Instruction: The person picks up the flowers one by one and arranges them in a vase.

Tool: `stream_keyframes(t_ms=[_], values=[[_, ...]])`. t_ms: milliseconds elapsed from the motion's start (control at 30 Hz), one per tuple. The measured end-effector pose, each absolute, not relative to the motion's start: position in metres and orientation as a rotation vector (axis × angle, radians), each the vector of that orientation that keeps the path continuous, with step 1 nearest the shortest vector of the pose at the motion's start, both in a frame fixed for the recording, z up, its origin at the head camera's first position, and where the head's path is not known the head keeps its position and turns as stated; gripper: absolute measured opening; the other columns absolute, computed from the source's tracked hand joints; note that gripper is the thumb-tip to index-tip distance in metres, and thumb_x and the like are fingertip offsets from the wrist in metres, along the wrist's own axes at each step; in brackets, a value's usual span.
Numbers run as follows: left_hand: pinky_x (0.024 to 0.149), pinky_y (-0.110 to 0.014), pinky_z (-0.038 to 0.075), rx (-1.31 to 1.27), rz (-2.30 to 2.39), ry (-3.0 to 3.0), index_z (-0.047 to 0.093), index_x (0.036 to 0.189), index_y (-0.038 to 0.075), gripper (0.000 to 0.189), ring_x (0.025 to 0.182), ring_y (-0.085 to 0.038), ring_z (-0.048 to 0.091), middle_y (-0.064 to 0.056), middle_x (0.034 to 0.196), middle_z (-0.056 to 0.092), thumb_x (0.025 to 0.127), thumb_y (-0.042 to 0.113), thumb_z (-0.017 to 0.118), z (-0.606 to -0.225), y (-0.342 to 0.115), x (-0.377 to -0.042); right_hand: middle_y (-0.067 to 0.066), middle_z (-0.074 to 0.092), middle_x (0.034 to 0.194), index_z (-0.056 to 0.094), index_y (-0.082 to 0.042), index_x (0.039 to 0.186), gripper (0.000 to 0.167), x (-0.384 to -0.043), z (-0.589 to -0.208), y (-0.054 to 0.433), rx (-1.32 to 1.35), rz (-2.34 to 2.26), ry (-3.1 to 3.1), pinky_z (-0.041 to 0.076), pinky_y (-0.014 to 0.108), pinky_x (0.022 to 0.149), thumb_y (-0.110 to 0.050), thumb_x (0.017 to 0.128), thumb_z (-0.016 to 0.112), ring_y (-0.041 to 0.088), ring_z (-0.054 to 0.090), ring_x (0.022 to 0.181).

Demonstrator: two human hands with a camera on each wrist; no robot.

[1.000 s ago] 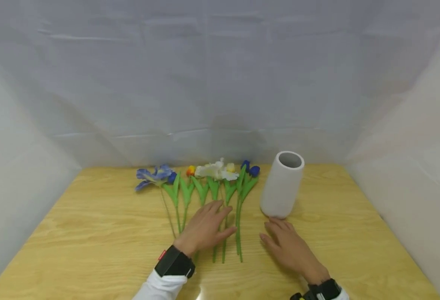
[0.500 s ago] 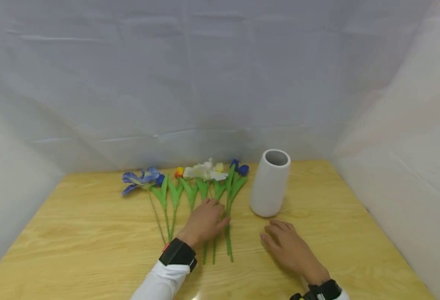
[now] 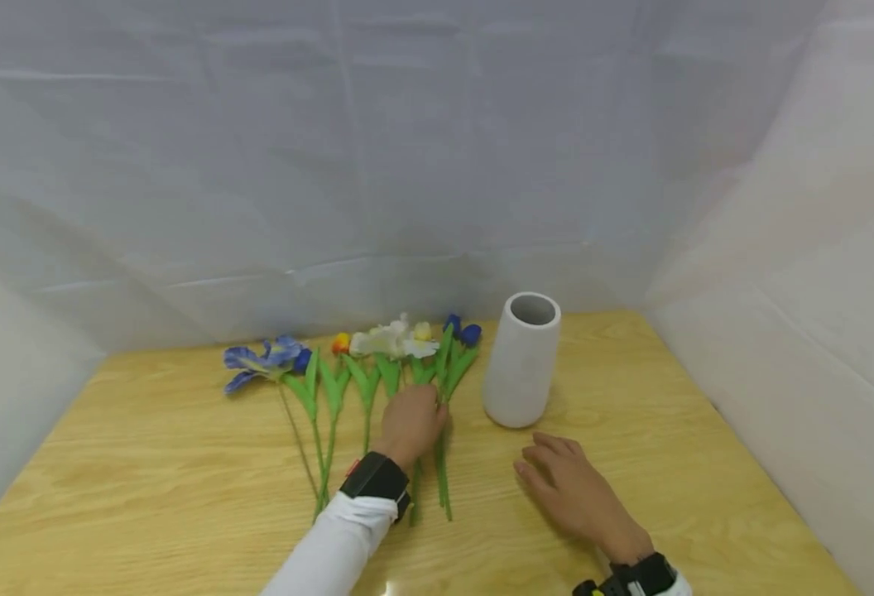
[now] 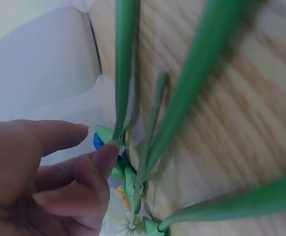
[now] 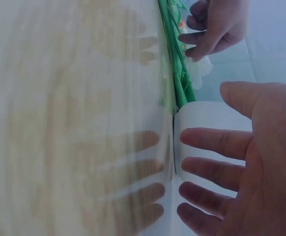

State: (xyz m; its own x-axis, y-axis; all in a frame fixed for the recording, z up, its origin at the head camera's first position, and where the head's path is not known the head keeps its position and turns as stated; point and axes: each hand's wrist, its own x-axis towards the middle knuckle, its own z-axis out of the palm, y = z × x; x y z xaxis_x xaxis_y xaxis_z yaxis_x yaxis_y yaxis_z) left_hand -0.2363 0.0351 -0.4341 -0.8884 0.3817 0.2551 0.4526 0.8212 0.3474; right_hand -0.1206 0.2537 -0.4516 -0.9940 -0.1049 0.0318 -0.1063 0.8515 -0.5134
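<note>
In the head view, the left hand (image 3: 410,422) sits among crowded stems (image 3: 443,476) on the table (image 3: 146,447), so we may grab too many. Two blue tulips (image 3: 470,334) lie left of the vase (image 3: 519,377), heads pointing away, long stems toward us. From the left wrist, its bent fingers (image 4: 69,199) seem to grip nothing. From the right wrist, the right hand (image 5: 263,157) has straight, spread fingers.

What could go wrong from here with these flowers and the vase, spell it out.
The left hand is down among closely spaced stems, so it might drag a neighbouring one along. The two rightmost blue tulips lie close together and could come up as a pair. The vase stands upright just beyond the right hand; a careless nudge might shift or tip it.
</note>
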Motion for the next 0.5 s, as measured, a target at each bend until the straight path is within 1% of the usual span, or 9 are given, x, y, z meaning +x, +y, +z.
stream_keyframes(t_ms=[100, 200, 333, 500], values=[[0.046, -0.039, 0.046, -0.600, -0.608, -2.885, 0.053, 0.062, 0.008, 0.029, 0.056, -0.028, 0.059, -0.007, 0.058, 0.055, 0.087, 0.018, 0.065, -0.435, 0.036, -0.239, 0.015, 0.047, 0.139, 0.063, -0.006, 0.120, 0.043, -0.120, -0.450, 0.254, 0.170, 0.848, -3.015, 0.033, 0.052, 0.103, -0.040, 0.100, 0.047, 0.034, 0.038, 0.130], [0.044, -0.037, 0.044, -0.560, -0.630, -2.945, 0.050, 0.057, 0.010, 0.034, 0.054, -0.024, 0.057, -0.005, 0.056, 0.053, 0.087, 0.018, 0.065, -0.437, 0.036, -0.241, 0.015, 0.046, 0.140, 0.063, -0.007, 0.121, 0.043, -0.119, -0.451, 0.255, 0.155, 0.848, -3.018, 0.032, 0.052, 0.104, -0.041, 0.100, 0.047, 0.033, 0.038, 0.130], [0.043, -0.034, 0.041, -0.562, -0.652, -2.977, 0.048, 0.056, 0.011, 0.033, 0.051, -0.019, 0.053, -0.002, 0.055, 0.051, 0.085, 0.015, 0.064, -0.439, 0.038, -0.245, 0.014, 0.046, 0.140, 0.063, -0.008, 0.121, 0.045, -0.119, -0.452, 0.257, 0.149, 0.856, -3.011, 0.032, 0.051, 0.104, -0.043, 0.099, 0.046, 0.032, 0.038, 0.131], [0.043, -0.032, 0.038, -0.563, -0.683, -3.017, 0.047, 0.056, 0.012, 0.035, 0.050, -0.018, 0.049, 0.000, 0.054, 0.047, 0.086, 0.016, 0.064, -0.439, 0.039, -0.250, 0.014, 0.046, 0.140, 0.063, -0.007, 0.121, 0.047, -0.119, -0.453, 0.258, 0.156, 0.881, -3.001, 0.032, 0.052, 0.104, -0.045, 0.099, 0.045, 0.032, 0.038, 0.131]])
